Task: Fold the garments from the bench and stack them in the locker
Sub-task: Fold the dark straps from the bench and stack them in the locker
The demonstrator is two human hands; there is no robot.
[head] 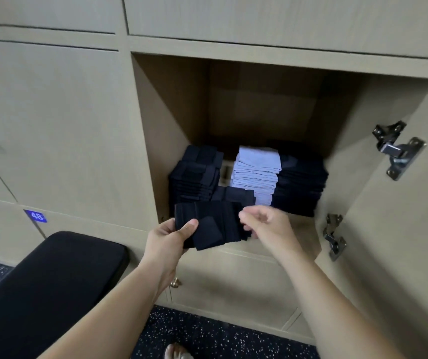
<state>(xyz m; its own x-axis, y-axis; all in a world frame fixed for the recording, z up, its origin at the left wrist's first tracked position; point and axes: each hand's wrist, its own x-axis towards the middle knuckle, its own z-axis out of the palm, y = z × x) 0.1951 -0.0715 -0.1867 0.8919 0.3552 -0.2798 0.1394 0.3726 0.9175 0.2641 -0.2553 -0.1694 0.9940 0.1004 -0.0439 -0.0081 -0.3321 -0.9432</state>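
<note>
The open locker [171,112] already holds a white stack [257,174] between dark stacks [194,177]. At its mouth the left grip [171,237] clasps the folded dark garment [213,224], thumb on top, likely to keep the folds flat. The right grip [267,224] curls at its far edge (pinching it or not, I cannot tell).

Folded garment [215,224]: dark, flat, at front edge of locker [171,112].
Inside: left dark stack [194,177], white stack [257,167] in the middle, right dark stack [301,182].
</note>
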